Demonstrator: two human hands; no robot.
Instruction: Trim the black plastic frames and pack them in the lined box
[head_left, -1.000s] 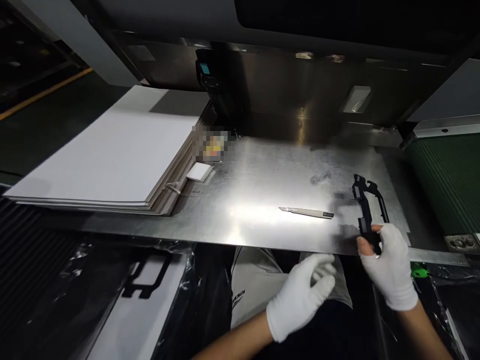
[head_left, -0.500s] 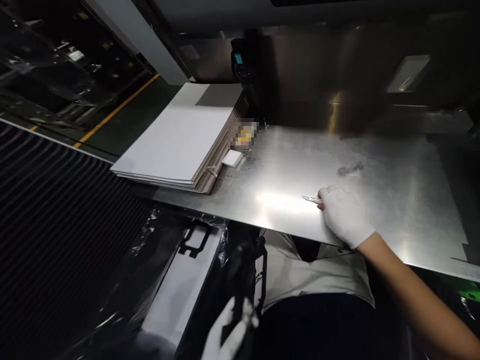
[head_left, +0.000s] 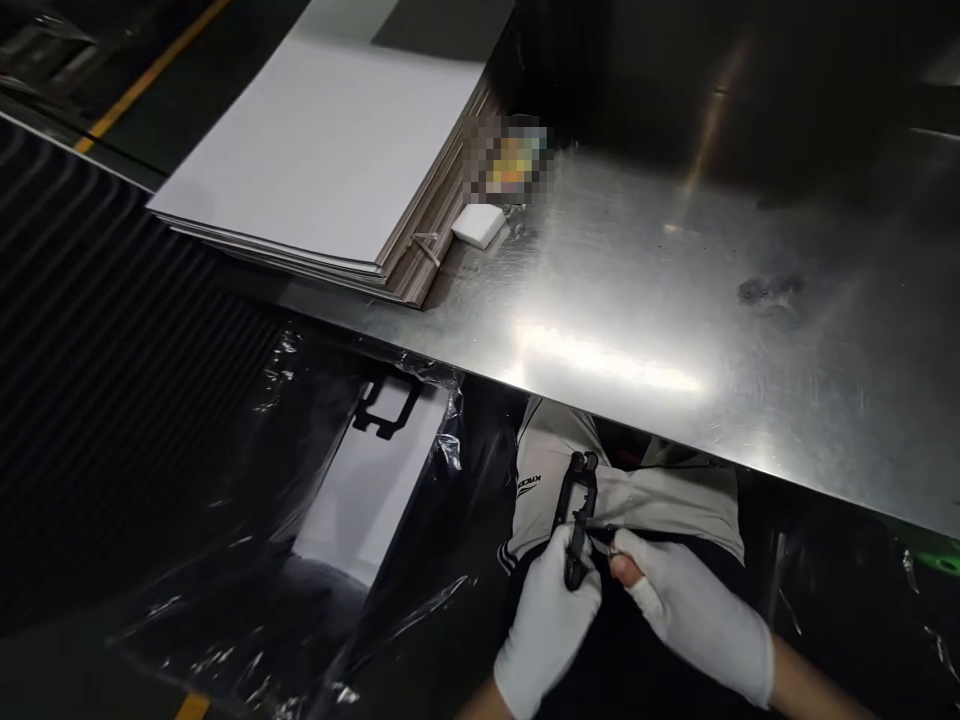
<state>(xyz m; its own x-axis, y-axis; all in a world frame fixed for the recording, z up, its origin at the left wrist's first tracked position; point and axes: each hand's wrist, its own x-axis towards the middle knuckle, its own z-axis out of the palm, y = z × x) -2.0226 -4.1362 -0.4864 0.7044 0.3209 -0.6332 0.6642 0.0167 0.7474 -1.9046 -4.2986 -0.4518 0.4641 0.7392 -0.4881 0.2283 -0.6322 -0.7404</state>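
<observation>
My left hand [head_left: 551,610], in a white glove, is closed around the lower end of a black plastic frame [head_left: 561,505] held upright over my lap. My right hand [head_left: 686,600], gloved in white with a bare thumb tip showing, pinches a scalpel [head_left: 600,546]. Its blade points left and lies close to the frame's lower part; whether it touches cannot be made out. Most of the scalpel's handle is hidden in my fingers. Another black frame [head_left: 410,408] lies on a white sheet to the left, below the table edge.
A metal table [head_left: 637,290] spans the area ahead of me. On its left lies a stack of white boards [head_left: 315,140], with a small white block [head_left: 478,225] beside it. Clear plastic film [head_left: 442,600] surrounds the white sheet [head_left: 367,490]. Ribbed black material [head_left: 90,370] fills the left side.
My right hand has left the tabletop with the scalpel and come down to the frame over my lap. My left hand has brought the frame right, in front of me. The view has tilted down.
</observation>
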